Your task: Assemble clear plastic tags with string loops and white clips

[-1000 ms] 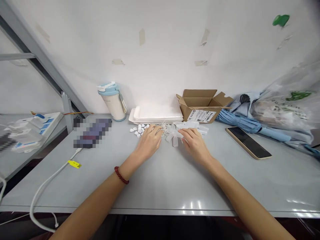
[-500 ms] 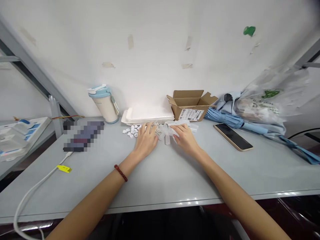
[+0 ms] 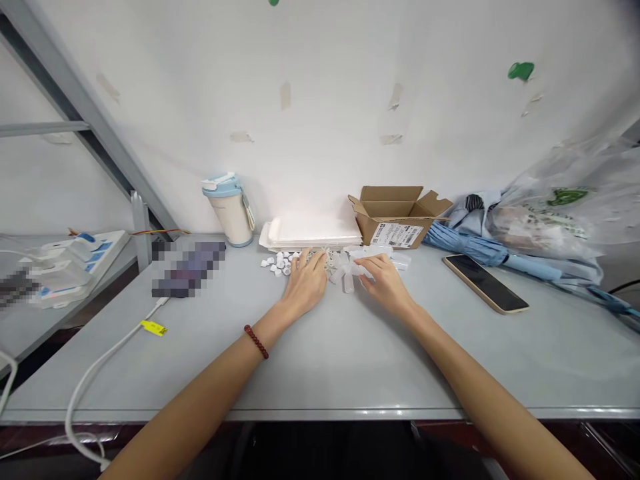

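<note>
My left hand (image 3: 306,284) lies palm down over a row of small pieces, its fingers stretched out and somewhat apart. White plastic caps (image 3: 279,263) are scattered just left of its fingers. Pale thin pieces (image 3: 330,265), too small to name, show by its fingertips, partly covered by the hand. My right hand (image 3: 386,283) rests at the right side of a pile of translucent plastic pieces (image 3: 349,283). Its thumb and fingers stand apart, touching or just above the pile. Nothing can be seen gripped in either hand.
Behind the pieces lie stacked white trays (image 3: 315,231) and an open cardboard box (image 3: 395,223). A cream tumbler (image 3: 230,217) stands at the left, near a pixelated device (image 3: 193,270) on a white cable (image 3: 113,350). At right are a phone (image 3: 485,283) and a folded blue umbrella (image 3: 465,243).
My view has turned slightly left, so everything sits further right in the picture. Both hands stay over the same pieces; the left fingers have drawn a little closer together.
</note>
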`<state>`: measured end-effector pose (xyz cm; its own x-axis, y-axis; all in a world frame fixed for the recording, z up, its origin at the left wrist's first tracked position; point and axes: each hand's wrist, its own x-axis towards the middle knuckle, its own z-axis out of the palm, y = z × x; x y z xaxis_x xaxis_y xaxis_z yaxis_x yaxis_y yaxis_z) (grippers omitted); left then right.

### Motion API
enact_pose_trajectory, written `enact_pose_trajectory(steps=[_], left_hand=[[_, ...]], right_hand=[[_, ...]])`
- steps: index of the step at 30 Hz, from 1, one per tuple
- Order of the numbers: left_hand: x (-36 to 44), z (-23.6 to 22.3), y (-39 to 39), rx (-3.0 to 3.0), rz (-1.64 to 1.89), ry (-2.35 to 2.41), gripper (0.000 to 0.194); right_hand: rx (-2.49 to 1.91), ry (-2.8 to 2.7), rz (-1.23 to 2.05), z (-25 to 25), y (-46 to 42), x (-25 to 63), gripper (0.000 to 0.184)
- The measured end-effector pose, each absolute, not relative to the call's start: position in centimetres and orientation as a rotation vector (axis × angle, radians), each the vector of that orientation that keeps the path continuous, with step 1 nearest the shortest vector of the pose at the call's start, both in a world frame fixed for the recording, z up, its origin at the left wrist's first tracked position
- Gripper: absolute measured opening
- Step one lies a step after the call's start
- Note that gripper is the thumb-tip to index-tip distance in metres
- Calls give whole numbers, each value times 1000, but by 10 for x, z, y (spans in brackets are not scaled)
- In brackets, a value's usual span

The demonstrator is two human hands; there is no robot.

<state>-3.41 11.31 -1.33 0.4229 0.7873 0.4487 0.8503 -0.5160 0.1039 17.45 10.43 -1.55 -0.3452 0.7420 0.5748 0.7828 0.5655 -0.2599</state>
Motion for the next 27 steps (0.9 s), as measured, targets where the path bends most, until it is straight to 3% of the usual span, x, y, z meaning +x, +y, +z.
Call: enact_pose_trajectory(steps=[16, 27], left_hand=[[-37, -12, 115, -2589, -754, -1487, 53], [-41, 4, 111, -2543, -1205, -1504, 61]], right_hand=[[-1245, -2172, -96, -20, 104, 162, 33], [-1132, -1910, -64, -6, 93, 157, 34]])
